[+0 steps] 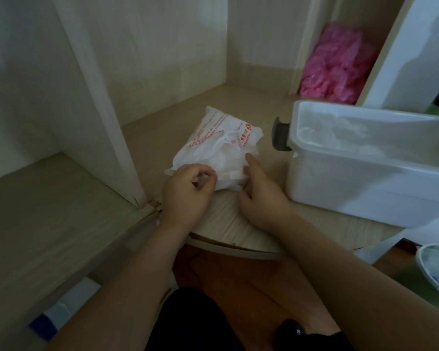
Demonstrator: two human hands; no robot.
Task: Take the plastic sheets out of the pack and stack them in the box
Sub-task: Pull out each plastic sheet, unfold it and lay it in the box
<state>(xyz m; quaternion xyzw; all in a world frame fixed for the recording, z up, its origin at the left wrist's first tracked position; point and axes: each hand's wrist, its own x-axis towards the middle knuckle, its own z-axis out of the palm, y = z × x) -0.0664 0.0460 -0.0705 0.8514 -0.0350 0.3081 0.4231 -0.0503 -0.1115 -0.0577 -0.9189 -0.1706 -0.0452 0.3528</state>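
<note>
A white plastic pack (218, 145) with red print lies on the pale wooden shelf floor, its near end open with thin white sheets showing. My left hand (188, 191) is at the pack's near left corner, thumb and fingers pinching a bit of thin white plastic. At the near right edge my right hand (261, 196) rests against the pack, fingers mostly straight and the forefinger pointing along its side. To the right stands a translucent white box (314, 178) with a grey latch (280, 134); some clear plastic lies inside it.
A white upright cupboard panel (104, 102) rises to the left of the pack. Crumpled pink plastic (337, 64) fills a compartment at the back right. The shelf's curved front edge (233, 247) lies under my wrists. A white bowl (436, 272) sits at the far right.
</note>
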